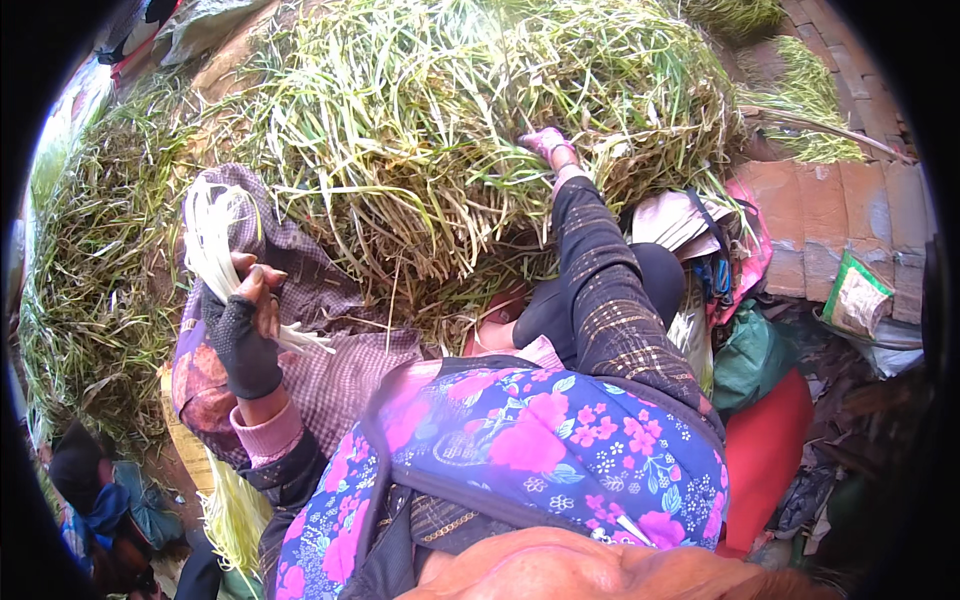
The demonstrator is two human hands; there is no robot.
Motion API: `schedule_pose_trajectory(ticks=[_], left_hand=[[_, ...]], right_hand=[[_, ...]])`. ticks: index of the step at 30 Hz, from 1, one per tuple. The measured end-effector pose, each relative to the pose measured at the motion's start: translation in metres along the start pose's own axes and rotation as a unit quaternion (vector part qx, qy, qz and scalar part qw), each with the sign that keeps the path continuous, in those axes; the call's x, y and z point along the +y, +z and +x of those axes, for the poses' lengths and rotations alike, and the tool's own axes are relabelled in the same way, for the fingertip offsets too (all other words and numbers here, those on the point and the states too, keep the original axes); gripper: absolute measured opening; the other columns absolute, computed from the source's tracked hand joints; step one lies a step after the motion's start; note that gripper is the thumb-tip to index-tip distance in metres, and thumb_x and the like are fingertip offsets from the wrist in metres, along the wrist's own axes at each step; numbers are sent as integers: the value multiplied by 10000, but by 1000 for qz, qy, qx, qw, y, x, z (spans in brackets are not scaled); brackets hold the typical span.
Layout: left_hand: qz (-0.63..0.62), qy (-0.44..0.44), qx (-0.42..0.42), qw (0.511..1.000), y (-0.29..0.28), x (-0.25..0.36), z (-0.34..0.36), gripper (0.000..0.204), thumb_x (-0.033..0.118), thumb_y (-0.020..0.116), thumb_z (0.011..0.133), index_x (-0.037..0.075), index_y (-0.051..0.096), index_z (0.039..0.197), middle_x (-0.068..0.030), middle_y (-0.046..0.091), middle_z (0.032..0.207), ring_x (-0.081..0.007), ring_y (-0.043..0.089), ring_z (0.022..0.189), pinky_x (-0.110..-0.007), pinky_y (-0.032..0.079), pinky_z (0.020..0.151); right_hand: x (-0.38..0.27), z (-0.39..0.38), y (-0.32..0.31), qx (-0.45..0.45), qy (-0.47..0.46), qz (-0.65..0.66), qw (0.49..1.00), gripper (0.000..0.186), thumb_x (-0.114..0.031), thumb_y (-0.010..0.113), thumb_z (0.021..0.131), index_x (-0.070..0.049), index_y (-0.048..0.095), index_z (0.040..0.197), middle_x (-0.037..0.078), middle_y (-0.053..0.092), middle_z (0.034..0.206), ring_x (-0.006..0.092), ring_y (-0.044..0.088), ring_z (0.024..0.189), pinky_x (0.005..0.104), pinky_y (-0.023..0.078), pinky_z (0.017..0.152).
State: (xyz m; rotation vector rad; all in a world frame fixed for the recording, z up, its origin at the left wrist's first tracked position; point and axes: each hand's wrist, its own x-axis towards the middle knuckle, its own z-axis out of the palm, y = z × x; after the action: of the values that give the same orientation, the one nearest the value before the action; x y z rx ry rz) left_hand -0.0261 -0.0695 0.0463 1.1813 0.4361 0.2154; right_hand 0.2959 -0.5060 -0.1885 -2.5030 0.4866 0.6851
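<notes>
Left hand (245,330), in a dark knit fingerless glove: fingers closed round a bundle of thin white stalks (212,245), smooth and limp, held at near left above a checked purple cloth (330,300). Right hand: not seen. Far: large heap of tangled green grassy leaves (450,130). Right: reddish brick paving (830,215).

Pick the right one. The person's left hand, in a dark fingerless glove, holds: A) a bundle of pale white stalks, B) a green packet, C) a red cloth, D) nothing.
A: the left hand is closed around a bundle of pale white stalks, which rises above the fist in front of the big heap of green stalks.
</notes>
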Motion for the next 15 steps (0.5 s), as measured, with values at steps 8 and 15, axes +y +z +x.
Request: schedule_pose_trajectory(ticks=[8,15], left_hand=[[3,16,-20,1000,1,-1,3,209,75,538,849,11,483,1040,-125,610,794,-26,328,402,-163,273,382],[-13,24,-32,999,-7,-8,6,231,90,560,838,1,493,1040,-131,611,786,-33,338,400,-165,291,382]], right_hand=[[6,-3,-1,20,-56,66,996,476,-410,725,640,-17,686,907,115,676,921,220,632,829,311,469,760],[-69,-103,8,43,-164,112,979,426,-420,695,671,-12,666,789,115,659,746,216,623,697,342,495,680]])
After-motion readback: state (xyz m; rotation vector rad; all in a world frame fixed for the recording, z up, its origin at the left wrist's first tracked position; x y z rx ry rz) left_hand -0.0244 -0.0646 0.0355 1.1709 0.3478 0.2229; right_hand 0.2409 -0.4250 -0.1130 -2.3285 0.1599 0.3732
